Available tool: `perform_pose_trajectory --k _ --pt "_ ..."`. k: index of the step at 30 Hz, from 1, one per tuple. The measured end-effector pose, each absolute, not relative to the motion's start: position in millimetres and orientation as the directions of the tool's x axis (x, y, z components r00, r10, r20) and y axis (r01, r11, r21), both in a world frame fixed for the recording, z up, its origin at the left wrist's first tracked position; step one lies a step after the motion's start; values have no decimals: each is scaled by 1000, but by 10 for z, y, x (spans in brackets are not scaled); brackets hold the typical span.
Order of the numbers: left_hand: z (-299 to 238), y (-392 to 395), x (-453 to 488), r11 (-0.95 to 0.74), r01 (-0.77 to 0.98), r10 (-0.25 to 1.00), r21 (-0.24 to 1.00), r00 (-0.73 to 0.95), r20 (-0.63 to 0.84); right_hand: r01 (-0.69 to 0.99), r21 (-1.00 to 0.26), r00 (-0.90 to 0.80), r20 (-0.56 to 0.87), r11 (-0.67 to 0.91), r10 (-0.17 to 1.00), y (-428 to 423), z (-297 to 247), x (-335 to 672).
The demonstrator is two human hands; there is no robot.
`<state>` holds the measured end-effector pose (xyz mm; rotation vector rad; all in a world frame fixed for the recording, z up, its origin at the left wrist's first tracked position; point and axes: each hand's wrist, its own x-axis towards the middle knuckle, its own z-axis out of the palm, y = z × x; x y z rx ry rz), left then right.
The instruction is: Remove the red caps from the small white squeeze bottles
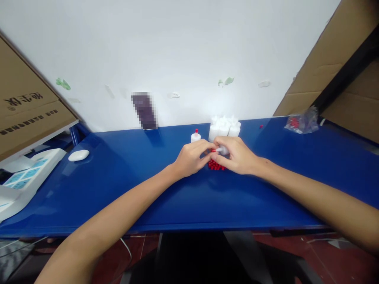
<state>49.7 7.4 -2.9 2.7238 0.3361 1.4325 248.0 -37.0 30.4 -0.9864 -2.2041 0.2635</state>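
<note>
My right hand [235,156] is closed around a small white squeeze bottle [224,150], tilted so that its nozzle points left. At the nozzle's tip sits a red cap [213,150], pinched between the thumb and fingers of my left hand [194,157]. Whether the cap is fully seated I cannot tell. Beneath both hands lies a pile of small red caps [216,165] on the blue table. Just behind my left hand a white bottle with a red cap [196,137] stands upright. A cluster of white bottles [220,128] stands behind my right hand.
A clear plastic bag [303,121] with red caps lies at the back right, and one loose red cap [261,126] near the wall. On the left are a white mouse [78,155] and a white device [32,173]. Cardboard [314,59] flanks the blue table [166,205].
</note>
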Motion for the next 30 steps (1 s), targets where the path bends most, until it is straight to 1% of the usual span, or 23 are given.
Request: perform_pose_trajectory --k 4,8,12,18,20,22,24,26,28,29,30 --pt "-34 85 494 -981 169 171 93 535 828 610 -456 -431 495 648 754 -388 311 2432" --pt "-48 83 498 -979 191 170 76 548 819 576 -518 -399 496 632 771 -389 321 2388" --pt "-42 55 503 -973 225 176 49 586 791 579 -534 -366 506 617 781 -384 316 2374" --pt "-26 73 474 -956 292 156 -43 624 766 512 -602 -293 548 612 784 -370 284 2401" --pt "-23 102 447 -954 301 191 6 590 784 503 -628 -249 552 593 796 -350 264 2411" --pt "-22 141 415 -943 310 269 117 510 817 451 -704 -182 530 550 828 -315 236 2422" --pt "-23 189 384 -909 332 379 253 400 835 320 -815 -90 482 483 872 -264 200 2435" --pt "-30 247 357 -862 353 475 365 308 824 148 -886 -32 440 440 897 -206 164 2452" --pt "-43 306 337 -821 365 546 440 273 792 33 -897 -38 439 440 898 -157 137 2470" --pt "-51 332 330 -804 370 573 466 273 773 25 -891 -49 453 454 890 -142 131 2475" --pt "-60 355 326 -788 377 597 486 275 754 54 -877 -50 476 478 878 -134 133 2477"
